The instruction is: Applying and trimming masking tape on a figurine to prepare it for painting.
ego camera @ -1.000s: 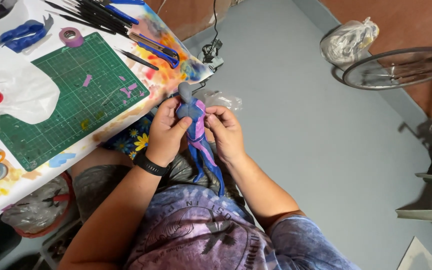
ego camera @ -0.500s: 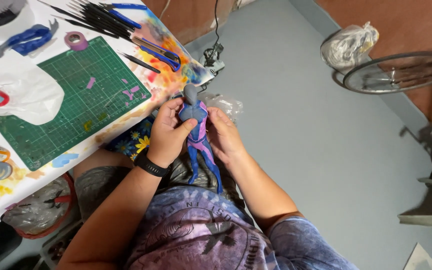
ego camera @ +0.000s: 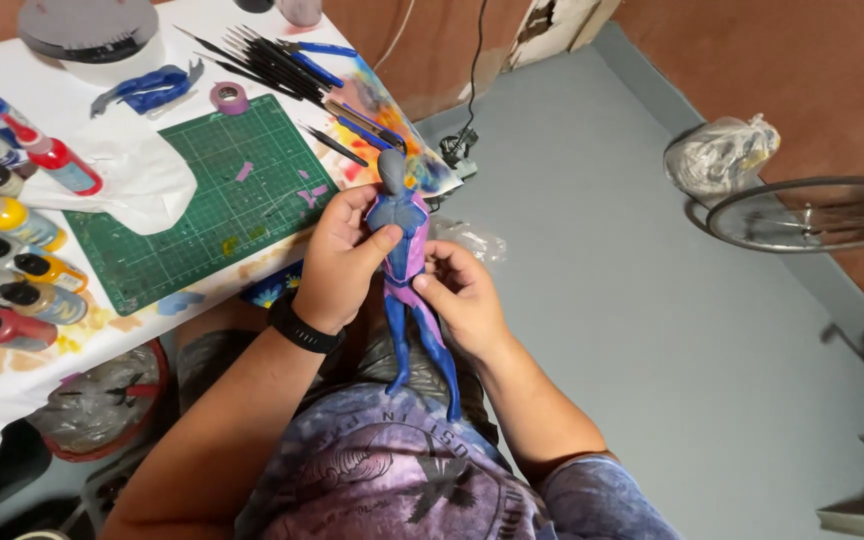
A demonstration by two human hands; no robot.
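I hold a small human figure with a grey head, a blue body and pink-purple strips on its torso and legs. My left hand, with a black wristband, grips the figure's torso from the left, thumb on its chest. My right hand touches the figure's hip and upper leg with its fingertips. The figure's legs point down toward my lap.
A green cutting mat with pink scraps lies on the white paint-stained table. Paint bottles line the left side. Brushes and tools, purple tape roll, blue tool, white tissue. A bicycle wheel and plastic bag rest on the grey floor.
The figure has turned from a bundled, partly hidden pose to upright and full length. My right hand slid down from its chest to its hip.
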